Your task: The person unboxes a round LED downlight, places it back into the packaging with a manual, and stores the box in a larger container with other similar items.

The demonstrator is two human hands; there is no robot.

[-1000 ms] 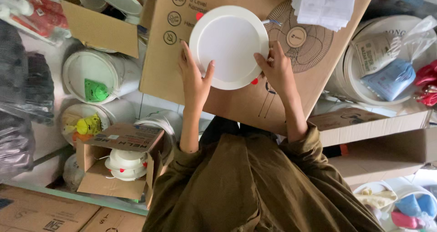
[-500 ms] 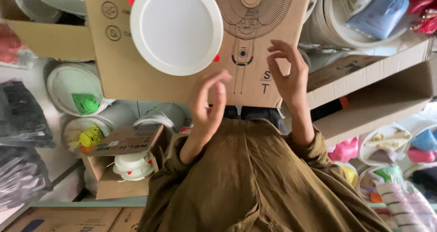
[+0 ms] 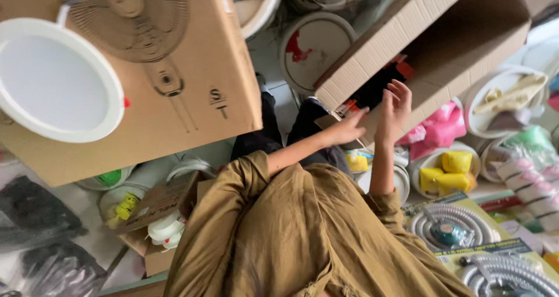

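Cluttered floor, packed with boxes, tubs and bagged goods. Large brown cardboard box printed with a fan drawing (image 3: 174, 93) lies well left of both hands; the round white recessed light panel (image 3: 55, 78) rests on its left part. Open brown cardboard carton (image 3: 442, 41) sits just beyond the fingers. Left hand (image 3: 345, 131) reaches toward the carton's flap, fingers extended and empty. Right hand (image 3: 395, 108) is raised before the carton's opening, fingers loosely spread, gripping nothing.

Two hands (image 3: 372, 119), one round white lamp (image 3: 55, 78), perhaps three cardboard boxes (image 3: 442, 46)
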